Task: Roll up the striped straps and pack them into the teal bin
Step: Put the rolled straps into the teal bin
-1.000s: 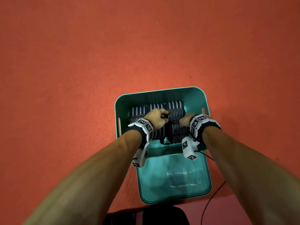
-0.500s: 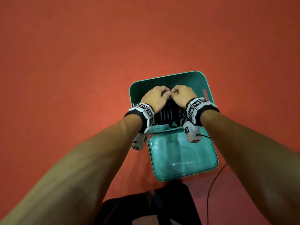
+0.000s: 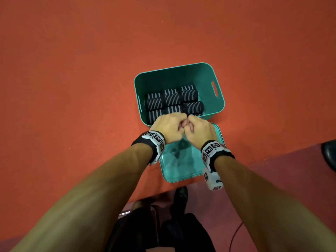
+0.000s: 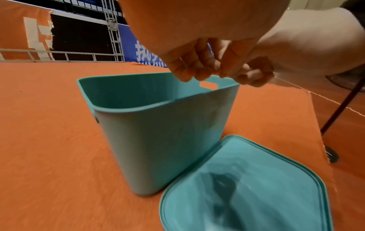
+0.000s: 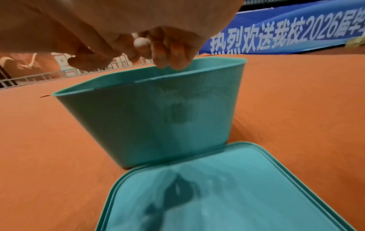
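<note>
Curled knuckle to knuckle, our left hand (image 3: 170,128) and right hand (image 3: 197,130) hang above the near rim of the teal bin (image 3: 203,73), fingers tucked in and gripping nothing we can make out. As we see it, a wrist clipping that rim could tip the bin and loosen the rolled striped straps (image 3: 172,101), which lie packed in rows across its floor. Just beside it, toward us, the teal lid (image 3: 181,170) lies flat on the orange surface (image 3: 72,88), easy to knock off the near edge.
</note>
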The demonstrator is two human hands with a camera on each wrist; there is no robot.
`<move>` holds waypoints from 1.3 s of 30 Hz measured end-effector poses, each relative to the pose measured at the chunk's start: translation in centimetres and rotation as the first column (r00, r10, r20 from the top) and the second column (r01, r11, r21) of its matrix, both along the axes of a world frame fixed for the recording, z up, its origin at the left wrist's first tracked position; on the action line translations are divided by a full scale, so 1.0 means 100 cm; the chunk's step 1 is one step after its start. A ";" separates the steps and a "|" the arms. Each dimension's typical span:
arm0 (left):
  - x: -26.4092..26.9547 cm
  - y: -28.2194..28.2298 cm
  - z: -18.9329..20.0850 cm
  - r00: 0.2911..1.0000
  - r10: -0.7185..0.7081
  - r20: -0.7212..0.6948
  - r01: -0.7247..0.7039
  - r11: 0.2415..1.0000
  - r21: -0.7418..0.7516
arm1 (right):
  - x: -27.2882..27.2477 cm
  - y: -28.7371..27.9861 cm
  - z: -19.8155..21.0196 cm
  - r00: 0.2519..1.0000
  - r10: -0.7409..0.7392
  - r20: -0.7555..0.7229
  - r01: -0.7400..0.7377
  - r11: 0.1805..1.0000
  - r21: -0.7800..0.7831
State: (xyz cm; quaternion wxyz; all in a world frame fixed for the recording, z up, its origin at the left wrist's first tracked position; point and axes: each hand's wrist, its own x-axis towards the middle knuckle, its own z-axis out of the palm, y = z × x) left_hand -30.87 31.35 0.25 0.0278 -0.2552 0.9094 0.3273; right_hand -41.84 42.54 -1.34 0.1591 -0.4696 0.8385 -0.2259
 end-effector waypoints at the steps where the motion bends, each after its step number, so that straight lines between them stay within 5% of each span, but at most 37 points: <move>1: 0.001 0.007 -0.006 0.999 -0.027 0.034 0.027 0.999 0.017 | -0.001 0.008 -0.006 0.999 0.009 0.031 -0.011 0.997 0.081; 6: 0.006 0.050 -0.056 0.936 -0.157 0.314 0.137 0.987 0.085 | 0.004 0.044 -0.052 0.961 0.140 0.239 -0.258 0.763 0.592; 12: 0.023 0.068 -0.112 0.855 -0.185 0.484 0.135 0.981 0.136 | 0.022 0.060 -0.120 0.928 0.272 0.254 -0.370 0.623 0.689; 19: 0.048 0.053 -0.142 0.823 -0.095 0.560 -0.046 0.972 0.232 | 0.049 0.063 -0.160 0.858 0.474 0.195 -0.407 0.399 0.822; 29: 0.060 0.059 -0.146 0.762 -0.122 0.635 0.002 0.982 0.187 | 0.038 0.065 -0.150 0.781 0.614 0.114 -0.409 0.365 0.836; 39: 0.056 0.073 -0.126 0.876 -0.199 0.440 0.078 0.957 0.278 | 0.012 0.080 -0.110 0.731 0.681 0.049 -0.510 0.497 0.703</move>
